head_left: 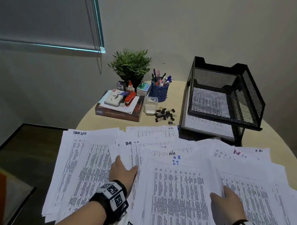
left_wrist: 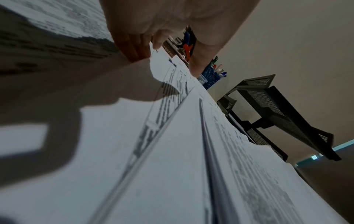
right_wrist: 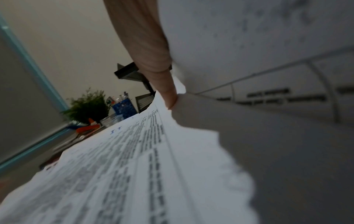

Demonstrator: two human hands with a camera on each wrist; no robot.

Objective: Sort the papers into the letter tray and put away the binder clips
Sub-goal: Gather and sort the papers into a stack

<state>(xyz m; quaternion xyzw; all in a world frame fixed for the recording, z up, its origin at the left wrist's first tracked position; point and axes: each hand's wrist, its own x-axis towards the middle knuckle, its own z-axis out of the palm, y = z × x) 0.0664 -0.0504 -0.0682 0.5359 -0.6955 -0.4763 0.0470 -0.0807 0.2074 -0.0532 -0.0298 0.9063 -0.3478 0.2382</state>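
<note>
Several printed papers (head_left: 176, 192) lie fanned and overlapping across the near half of the round table (head_left: 274, 135). A sheet marked "I.T" in blue (right_wrist: 134, 151) is on top in the middle. My left hand (head_left: 123, 170) pinches the left edge of the middle pile, thumb above and fingers tucked under. My right hand (head_left: 229, 200) grips the pile's right edge, its thumb (right_wrist: 164, 84) pressing on the top sheet. Black binder clips (head_left: 165, 114) lie in a loose heap behind the papers. The black mesh letter tray (head_left: 253, 94) stands at the back right with its top tier empty.
A small clear box (head_left: 150, 106) stands just left of the clips. Behind it are a blue pen cup (head_left: 159, 92), a potted plant (head_left: 130, 66) and a stack of books with an orange stapler (head_left: 120, 106). The table's left edge drops to a dark floor.
</note>
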